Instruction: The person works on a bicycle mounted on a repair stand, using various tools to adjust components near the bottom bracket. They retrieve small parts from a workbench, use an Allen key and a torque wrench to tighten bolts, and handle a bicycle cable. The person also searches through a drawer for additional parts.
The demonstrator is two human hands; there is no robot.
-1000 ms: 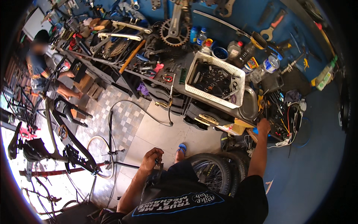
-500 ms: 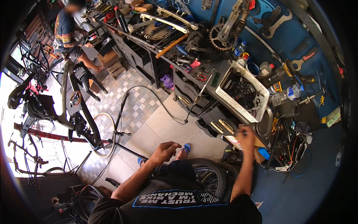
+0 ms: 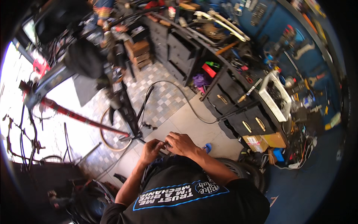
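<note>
In front of my chest, my left hand and my right hand meet at the fingertips. Both are closed, pinching something small and dark that I cannot make out. Just beyond and to the left of them stands a bicycle frame with a dark tube and a long red tube, partly blurred. A pale wheel rim shows low behind the frame.
Along the right runs a black workbench with drawers, a white basket of small parts and scattered tools. Cardboard boxes and tyres lie below. A hose crosses the tiled floor. Another person works at the far left.
My right hand has come left from beside the bench end to meet my left hand. The view has turned left, so the bench now appears farther right and the bicycle frame nearer.
</note>
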